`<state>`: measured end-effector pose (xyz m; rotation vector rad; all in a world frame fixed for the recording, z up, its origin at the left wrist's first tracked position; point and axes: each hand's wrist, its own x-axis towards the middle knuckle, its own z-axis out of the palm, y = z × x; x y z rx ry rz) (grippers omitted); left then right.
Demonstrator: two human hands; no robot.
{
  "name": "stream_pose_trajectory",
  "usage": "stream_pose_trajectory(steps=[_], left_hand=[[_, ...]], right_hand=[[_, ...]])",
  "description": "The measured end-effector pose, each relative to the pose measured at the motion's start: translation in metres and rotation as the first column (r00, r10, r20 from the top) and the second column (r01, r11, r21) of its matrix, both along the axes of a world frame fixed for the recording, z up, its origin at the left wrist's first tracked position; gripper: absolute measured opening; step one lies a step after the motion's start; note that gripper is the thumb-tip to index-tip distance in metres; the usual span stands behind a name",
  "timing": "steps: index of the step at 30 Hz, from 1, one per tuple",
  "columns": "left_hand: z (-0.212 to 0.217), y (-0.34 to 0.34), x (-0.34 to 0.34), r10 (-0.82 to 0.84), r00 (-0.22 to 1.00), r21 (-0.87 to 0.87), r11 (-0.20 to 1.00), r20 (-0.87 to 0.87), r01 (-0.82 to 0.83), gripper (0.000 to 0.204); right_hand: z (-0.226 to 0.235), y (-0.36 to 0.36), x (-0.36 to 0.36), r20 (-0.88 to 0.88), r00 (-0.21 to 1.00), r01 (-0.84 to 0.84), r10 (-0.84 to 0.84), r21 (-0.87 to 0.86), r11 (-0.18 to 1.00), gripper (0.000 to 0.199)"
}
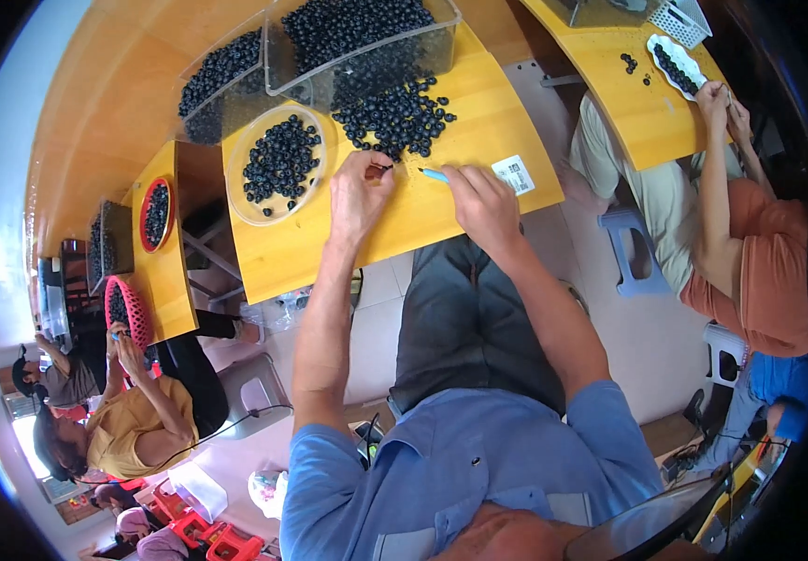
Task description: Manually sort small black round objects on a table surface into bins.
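My left hand is closed, thumb and fingers pinched together at the edge of a pile of small round black pieces. Something small and dark, apparently one of these pieces, is between its fingertips. In my right hand is a slim tool with a light-blue handle, its thin dark tip pointing left toward the pinched fingers. Beside my left hand, a round clear tub holds more black pieces. Both hands are above the yellow table; the exact kind of the pieces is too small to tell.
Large clear bins heaped with black pieces stand at the table's far side. A white printed label lies at right. Co-workers sit at both sides, one near a pink basket, another near a white dish. A blue-grey stool stands at right.
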<state>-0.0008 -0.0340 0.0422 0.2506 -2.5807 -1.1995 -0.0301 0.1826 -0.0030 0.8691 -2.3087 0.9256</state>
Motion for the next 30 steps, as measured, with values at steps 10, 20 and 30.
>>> stream_pose_trajectory(steps=[10, 20, 30], left_hand=[[-0.042, 0.02, 0.019, 0.068, 0.998, 0.518, 0.854, -0.009, -0.053, 0.02], [-0.046, 0.03, 0.018, 0.055, 0.992, 0.64, 0.768, -0.114, 0.031, 0.021], [-0.046, 0.032, 0.021, 0.087, 0.992, 0.659, 0.752, -0.089, -0.007, 0.017]], right_hand=[[-0.002, 0.0, -0.002, -0.004, 1.0, 0.008, -0.008, 0.018, 1.0, 0.031], [0.003, -0.002, -0.001, -0.027, 1.0, 0.0, 0.0, 0.0, 1.0, 0.025], [-0.003, -0.002, -0.002, -0.028, 1.0, 0.012, -0.011, 0.026, 1.0, 0.03]])
